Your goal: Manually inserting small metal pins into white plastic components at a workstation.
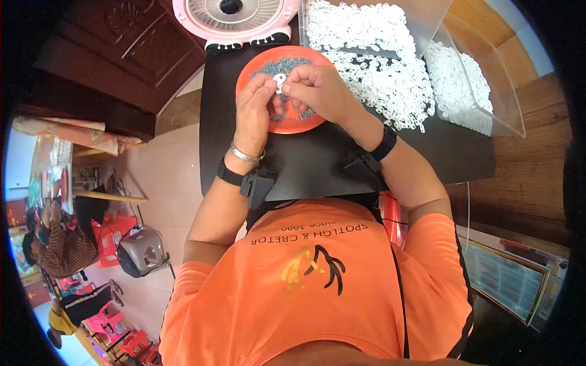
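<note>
Over a round orange-red tray (pixel 312 125) my two hands come together. A small white plastic piece with a round hole (pixel 279 78) is pinched in the fingers of my left hand (pixel 254 104). The thumb and forefinger of my right hand (pixel 318 93) are closed right beside the lower part of that piece; what they grip is too small to make out. Many small grey metal pins, like nails or screws (pixel 294 63), lie in the tray beneath my hands, partly hidden by them.
Loose white plastic pieces (pixel 390 91) are heaped right of the tray on the black table (pixel 299 165). Two clear bins, one at the back (pixel 360 27) and one at the right (pixel 459 85), hold more. A pink fan (pixel 235 15) stands behind. Other people (pixel 67 250) sit far left.
</note>
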Tool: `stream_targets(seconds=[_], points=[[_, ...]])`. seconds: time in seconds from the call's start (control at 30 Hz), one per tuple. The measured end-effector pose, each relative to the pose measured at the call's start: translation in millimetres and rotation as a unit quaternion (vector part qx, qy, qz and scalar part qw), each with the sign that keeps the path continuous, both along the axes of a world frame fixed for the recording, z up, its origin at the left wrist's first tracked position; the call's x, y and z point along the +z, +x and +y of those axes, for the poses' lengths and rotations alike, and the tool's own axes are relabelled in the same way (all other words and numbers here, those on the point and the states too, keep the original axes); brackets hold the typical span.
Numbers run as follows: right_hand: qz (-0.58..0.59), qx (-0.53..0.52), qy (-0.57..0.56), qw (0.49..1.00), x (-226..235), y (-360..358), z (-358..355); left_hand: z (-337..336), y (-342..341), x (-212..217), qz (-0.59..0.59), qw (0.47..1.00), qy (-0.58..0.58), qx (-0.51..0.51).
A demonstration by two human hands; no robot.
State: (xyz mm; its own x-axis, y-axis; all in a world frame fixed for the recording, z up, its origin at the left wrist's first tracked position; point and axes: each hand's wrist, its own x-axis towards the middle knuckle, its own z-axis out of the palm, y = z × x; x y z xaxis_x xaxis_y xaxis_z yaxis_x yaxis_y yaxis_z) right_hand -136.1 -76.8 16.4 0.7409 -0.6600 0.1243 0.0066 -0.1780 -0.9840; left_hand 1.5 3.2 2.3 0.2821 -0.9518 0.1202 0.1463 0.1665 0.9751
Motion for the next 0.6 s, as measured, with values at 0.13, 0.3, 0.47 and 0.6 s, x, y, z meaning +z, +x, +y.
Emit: stream_targets(seconds=[0.13, 0.3, 0.47, 0.6], points=[[0.002, -0.001, 0.005, 1.000, -1.7, 0.3, -0.1, -0.3, 1.7, -1.1, 0.015, 1.000, 0.004, 0.001], [0.014, -0.013, -0.001, 1.000, -0.6, 0.5, 1.7, -0.7, 1.3, -1.3, 0.028, 0.999, 0.003, 0.028], [0.017, -0.021, -0.013, 1.000, -0.4, 1.0, 1.4, -1.2, 1.4, -1.1, 0.004, 1.000, 0.006, 0.029], [0.019, -0.017, -0.024, 0.999, -3.1, 0.8, -1.4, -1.0, 0.6, -1.3, -0.007, 1.000, 0.007, 0.022]])
